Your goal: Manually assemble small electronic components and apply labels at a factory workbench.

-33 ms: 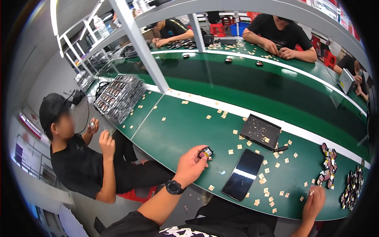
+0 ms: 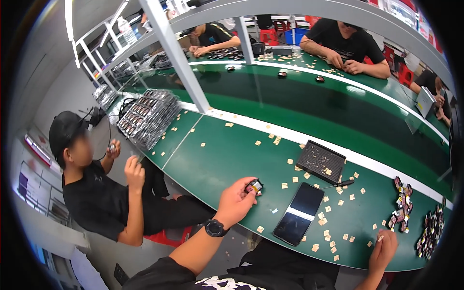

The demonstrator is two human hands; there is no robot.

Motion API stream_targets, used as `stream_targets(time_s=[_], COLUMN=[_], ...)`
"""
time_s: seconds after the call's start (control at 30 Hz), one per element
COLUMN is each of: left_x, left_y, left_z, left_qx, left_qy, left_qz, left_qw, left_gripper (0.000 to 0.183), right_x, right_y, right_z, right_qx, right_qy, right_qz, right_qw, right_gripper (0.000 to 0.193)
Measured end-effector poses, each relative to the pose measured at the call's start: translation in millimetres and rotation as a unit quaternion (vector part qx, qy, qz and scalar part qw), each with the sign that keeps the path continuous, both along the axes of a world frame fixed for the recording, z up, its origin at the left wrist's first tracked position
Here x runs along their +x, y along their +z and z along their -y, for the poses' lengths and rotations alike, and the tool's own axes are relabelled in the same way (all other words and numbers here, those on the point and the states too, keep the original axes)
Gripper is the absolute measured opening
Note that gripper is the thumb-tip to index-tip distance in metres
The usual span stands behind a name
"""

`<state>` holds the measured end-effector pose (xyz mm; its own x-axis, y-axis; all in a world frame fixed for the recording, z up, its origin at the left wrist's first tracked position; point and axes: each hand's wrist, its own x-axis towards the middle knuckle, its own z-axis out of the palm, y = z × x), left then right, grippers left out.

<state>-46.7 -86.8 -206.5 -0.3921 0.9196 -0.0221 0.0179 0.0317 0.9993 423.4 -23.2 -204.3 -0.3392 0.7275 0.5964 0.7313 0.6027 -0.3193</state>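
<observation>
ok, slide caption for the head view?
Left hand holds a small black device over a green workbench, phone nearby.

Long light tubes (image 2: 69, 23) shine at ten o'clock above a pale wall (image 2: 67, 92); a grey metal rack (image 2: 175, 63) arches across twelve over the green bench (image 2: 208, 162); a red stool (image 2: 181, 237) stands on grey floor (image 2: 140, 256) at seven, a second red stool (image 2: 405, 74) at two

Over the remote view I recorded a black short-sleeved shirt (image 2: 162, 273) bearing an irregular white print (image 2: 227, 283) on its front, and dark legwear (image 2: 290, 261). I noted a black, round-cased wristwatch (image 2: 215, 228) above the left hand (image 2: 238, 199); that and the right hand (image 2: 383, 249) were bare.
</observation>
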Motion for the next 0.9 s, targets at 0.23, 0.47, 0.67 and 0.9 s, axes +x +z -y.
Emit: stream_targets(time_s=[0.23, 0.47, 0.67, 0.9], left_x=[4, 36, 49, 49], left_y=[11, 45, 74, 70], left_z=[9, 29, 37, 39], left_qx=[-0.011, -0.014, -0.028, -0.019], left_qy=[-0.032, -0.121, -0.170, -0.207], left_qz=[0.083, 0.115, 0.086, 0.105], left_qw=[0.996, 0.986, 0.981, 0.973], left_gripper=[0.037, 0.040, 0.041, 0.040], right_x=[-55, -86, -98, -102], right_y=[36, 73, 76, 61], right_z=[27, 42, 49, 58], right_qx=[0.009, -0.068, -0.091, -0.093], right_qy=[0.124, 0.217, 0.235, 0.235], right_qz=[-0.021, -0.020, -0.026, -0.090], right_qw=[0.992, 0.974, 0.967, 0.963], right_gripper=[0.013, 0.023, 0.027, 0.011])
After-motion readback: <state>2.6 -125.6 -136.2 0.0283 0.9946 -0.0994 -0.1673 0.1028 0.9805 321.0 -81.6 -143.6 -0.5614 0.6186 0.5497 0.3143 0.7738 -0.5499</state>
